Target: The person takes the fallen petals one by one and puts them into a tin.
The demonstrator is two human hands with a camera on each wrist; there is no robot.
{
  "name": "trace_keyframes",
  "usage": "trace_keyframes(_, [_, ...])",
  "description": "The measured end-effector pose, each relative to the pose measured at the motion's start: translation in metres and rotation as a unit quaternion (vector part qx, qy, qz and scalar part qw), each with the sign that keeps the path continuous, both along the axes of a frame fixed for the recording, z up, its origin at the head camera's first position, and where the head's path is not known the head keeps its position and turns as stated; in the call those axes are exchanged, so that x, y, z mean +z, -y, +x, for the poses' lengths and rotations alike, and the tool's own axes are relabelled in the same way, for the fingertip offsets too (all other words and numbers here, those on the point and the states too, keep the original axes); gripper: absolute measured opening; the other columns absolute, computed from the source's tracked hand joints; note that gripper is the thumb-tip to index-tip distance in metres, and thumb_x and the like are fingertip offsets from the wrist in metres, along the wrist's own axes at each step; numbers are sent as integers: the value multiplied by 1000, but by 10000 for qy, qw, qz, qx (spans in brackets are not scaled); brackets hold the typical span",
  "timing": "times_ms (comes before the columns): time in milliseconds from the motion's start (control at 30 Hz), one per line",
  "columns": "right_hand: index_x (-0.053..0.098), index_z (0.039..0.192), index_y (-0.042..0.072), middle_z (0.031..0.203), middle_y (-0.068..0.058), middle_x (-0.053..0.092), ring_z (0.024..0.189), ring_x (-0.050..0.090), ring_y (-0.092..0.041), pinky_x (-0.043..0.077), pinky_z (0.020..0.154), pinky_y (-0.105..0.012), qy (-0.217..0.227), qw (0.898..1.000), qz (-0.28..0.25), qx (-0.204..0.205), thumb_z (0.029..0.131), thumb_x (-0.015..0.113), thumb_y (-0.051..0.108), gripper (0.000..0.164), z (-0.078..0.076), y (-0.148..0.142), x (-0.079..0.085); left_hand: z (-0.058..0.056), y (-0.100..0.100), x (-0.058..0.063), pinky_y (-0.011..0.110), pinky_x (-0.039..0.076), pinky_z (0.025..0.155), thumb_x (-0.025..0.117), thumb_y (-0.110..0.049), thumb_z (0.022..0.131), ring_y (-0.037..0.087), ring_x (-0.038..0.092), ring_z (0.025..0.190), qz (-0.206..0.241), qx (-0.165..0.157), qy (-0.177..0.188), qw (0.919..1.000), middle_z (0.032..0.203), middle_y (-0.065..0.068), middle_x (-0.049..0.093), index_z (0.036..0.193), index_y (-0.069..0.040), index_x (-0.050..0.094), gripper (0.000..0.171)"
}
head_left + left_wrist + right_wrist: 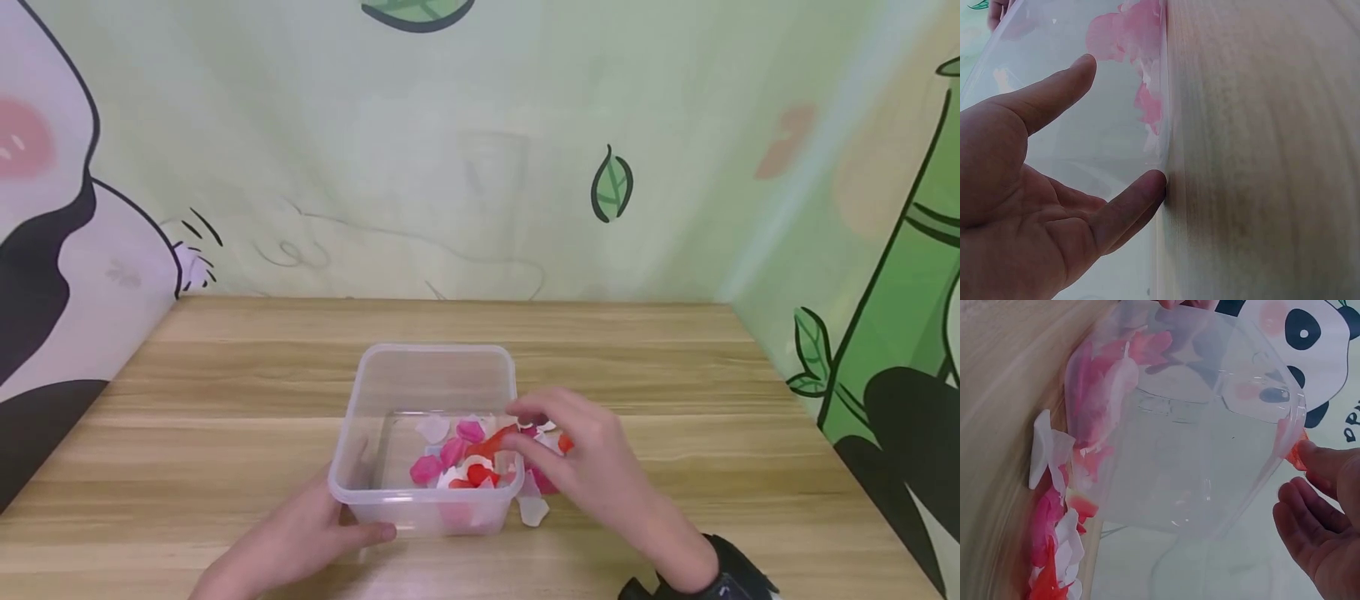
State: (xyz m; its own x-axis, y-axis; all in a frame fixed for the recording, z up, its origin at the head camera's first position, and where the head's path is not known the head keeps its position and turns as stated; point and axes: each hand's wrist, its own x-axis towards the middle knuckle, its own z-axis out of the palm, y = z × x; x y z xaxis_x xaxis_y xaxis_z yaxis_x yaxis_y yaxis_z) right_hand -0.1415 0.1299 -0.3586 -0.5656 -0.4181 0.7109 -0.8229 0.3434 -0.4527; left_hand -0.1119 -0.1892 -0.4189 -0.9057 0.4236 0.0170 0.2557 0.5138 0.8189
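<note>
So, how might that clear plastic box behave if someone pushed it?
The clear box probably keeps its shape, judging by its straight walls. It's likely light, holding just thin-looking petals. Its broad, flat base suggests sliding more than tipping.

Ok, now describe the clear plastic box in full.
The box looks like translucent plastic, squarish with rounded corners and a thick rim, open on top. It stands upright on a wood-grained table. Pink, white and red petals lie inside, mostly toward the right; others lie just outside that side. The left hand rests against its near left corner; the right hand holds a red petal at its right rim.
</note>
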Motion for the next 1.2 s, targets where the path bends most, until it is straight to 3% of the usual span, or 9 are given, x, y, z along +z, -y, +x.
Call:
trace_keyframes(167, [75, 95, 8, 94, 2, 71, 82, 66, -9, 56, 73, -21, 79, 9999, -2, 148, 81, 85, -1, 20, -1, 1, -3, 0, 0, -2, 35, 49, 100, 86, -33, 86, 23, 58, 114, 150, -73, -9, 9999, 141, 14, 55, 160, -8, 21, 101])
trace_keyframes(267, [76, 96, 8, 94, 2, 73, 83, 67, -10, 56, 73, -21, -12, 9998, 94, 146, 83, 84, -1, 17, -1, 1, -4, 0, 0, -3, 36, 48, 101, 85, -33, 86, 24, 58, 115, 153, -86, -55, 9998, 141, 14, 55, 160, -10, 21, 100])
trace_keyframes(467, [76, 105, 6, 97, 0, 74, 81, 65, -9, 56, 68, -23, 58, 9978, 490, -440, 86, 80, -2, 21, -3, -7, 0, 0, -1, -1, 54, 44, 103, 86, -34, 85, 31, 53, 122, 163, -47, -9, 9999, 147, 15, 49, 159, -11, 24, 99])
trace_keyframes(633, [74, 107, 5, 98, -2, 73, 83, 64, -11, 57, 70, -29, 333, 9876, 1102, -1071, 89, 77, -2, 20, -8, -20, 4, 1, -1, -1, 54, 44, 103, 86, -34, 85, 30, 53, 121, 156, -41, 36, 9999, 147, 15, 49, 160, -12, 22, 101])
trace_keyframes(867, [73, 101, 5, 93, -3, 69, 81, 64, -17, 56, 71, -33, 1376, 9501, 2200, -1734, 86, 79, -1, 17, -14, -38, 1, 1, 0, -1, 55, 44, 104, 85, -35, 86, 29, 53, 120, 121, -38, 36, 9999, 147, 15, 49, 159, -11, 22, 100])
trace_keyframes(967, [72, 96, 5, 86, -2, 67, 77, 62, -19, 54, 69, -35, 1718, 9322, 2644, -1777, 86, 79, 1, 13, -18, -43, -1, 1, 0, 0, 55, 44, 103, 86, -34, 86, 30, 53, 120, 139, -44, 26, 9999, 146, 15, 49, 158, -11, 24, 98])
trace_keyframes(1133, [70, 88, 8, 76, 3, 61, 69, 54, -16, 51, 66, -34, 2261, 8932, 3455, -1780, 84, 84, 8, 15, -24, -45, -8, 0, 0, 0, 51, 46, 102, 86, -33, 86, 28, 55, 117, 131, -68, -41, 9999, 140, 12, 54, 157, -11, 26, 95])
trace_keyframes(1200, [68, 85, 10, 74, 4, 59, 68, 53, -16, 50, 65, -34, 2373, 8839, 3627, -1754, 82, 85, 8, 18, -25, -45, -12, 0, 0, 0, 50, 47, 102, 85, -33, 86, 26, 55, 116, 116, -69, -56, 9999, 139, 12, 54, 156, -10, 27, 95])
